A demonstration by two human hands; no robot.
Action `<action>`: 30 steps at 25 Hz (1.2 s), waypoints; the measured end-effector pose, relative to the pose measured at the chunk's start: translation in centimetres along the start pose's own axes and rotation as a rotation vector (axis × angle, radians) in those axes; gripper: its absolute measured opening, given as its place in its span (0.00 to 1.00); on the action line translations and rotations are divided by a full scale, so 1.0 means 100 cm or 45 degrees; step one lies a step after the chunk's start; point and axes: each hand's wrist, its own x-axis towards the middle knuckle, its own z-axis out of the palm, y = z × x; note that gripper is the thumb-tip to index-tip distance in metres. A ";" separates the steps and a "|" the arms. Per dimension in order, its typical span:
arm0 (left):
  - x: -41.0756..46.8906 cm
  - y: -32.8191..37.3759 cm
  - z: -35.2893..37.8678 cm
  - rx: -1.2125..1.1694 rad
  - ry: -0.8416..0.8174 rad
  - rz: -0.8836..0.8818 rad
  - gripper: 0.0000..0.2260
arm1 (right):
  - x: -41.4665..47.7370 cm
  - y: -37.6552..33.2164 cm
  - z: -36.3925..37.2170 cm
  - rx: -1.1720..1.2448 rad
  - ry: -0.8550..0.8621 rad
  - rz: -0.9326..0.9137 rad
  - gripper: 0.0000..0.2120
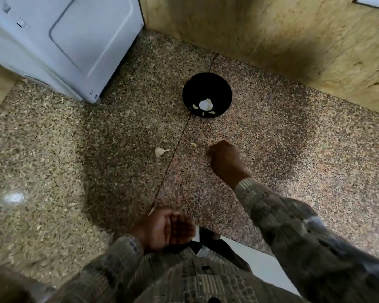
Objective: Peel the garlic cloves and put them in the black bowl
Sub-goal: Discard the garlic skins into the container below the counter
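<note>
The round black bowl [206,85] stands on the speckled brown granite countertop [282,154], slightly above and right of the frame centre, just right of the dark seam line that crosses the stone. Inside the bowl, several pale peeled garlic pieces [204,107] lie against its lower wall. One whitish garlic clove with a thin pointed tail [160,151] lies on the countertop left of the seam, below and left of the bowl and well apart from it. A small pale garlic fragment [193,144] lies right of the seam, between that clove and the right hand [224,159]. The right hand is positioned below the bowl at mid frame, near the fragment but not touching it, back of the hand toward the camera, fingers curled under; whether they pinch anything cannot be told, since the hand hides them and is blurred. The left hand [167,229] is at lower centre, close to the body, palm turned up and cupped, fingers loosely bent and close together, with nothing visible in the palm. Both arms wear patterned grey-brown sleeves [293,226]. A white appliance with a panelled side [59,40] occupies the upper left of the frame, and a beige mottled wall [282,33] runs along the upper right
</note>
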 end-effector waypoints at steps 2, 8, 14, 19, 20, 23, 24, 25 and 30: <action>0.015 -0.021 -0.005 -0.058 -0.011 -0.022 0.23 | -0.002 -0.006 0.015 -0.271 0.051 -0.257 0.10; 0.042 -0.049 -0.006 -0.302 -0.026 0.159 0.22 | -0.070 0.007 0.069 -0.319 0.071 -0.477 0.16; 0.038 -0.081 0.013 -0.411 0.058 0.468 0.22 | -0.128 0.015 0.068 -0.465 -0.004 -0.761 0.03; 0.026 -0.133 0.035 -0.734 -0.031 0.796 0.23 | -0.156 0.009 0.059 1.174 -0.529 0.114 0.06; 0.021 -0.147 0.035 -0.797 -0.051 0.852 0.23 | -0.168 0.004 0.056 1.620 -0.653 0.315 0.06; -0.005 -0.205 0.024 -0.911 -0.049 1.021 0.22 | -0.210 -0.018 0.052 1.985 -0.944 0.392 0.17; -0.014 -0.227 0.017 -0.949 -0.042 1.067 0.22 | -0.226 -0.028 0.049 1.970 -1.014 0.364 0.17; -0.023 -0.249 0.008 -1.008 -0.033 1.120 0.22 | -0.242 -0.040 0.049 1.948 -1.072 0.351 0.15; -0.063 -0.367 -0.042 -1.449 0.036 1.446 0.18 | -0.322 -0.100 0.087 1.714 -1.348 0.205 0.10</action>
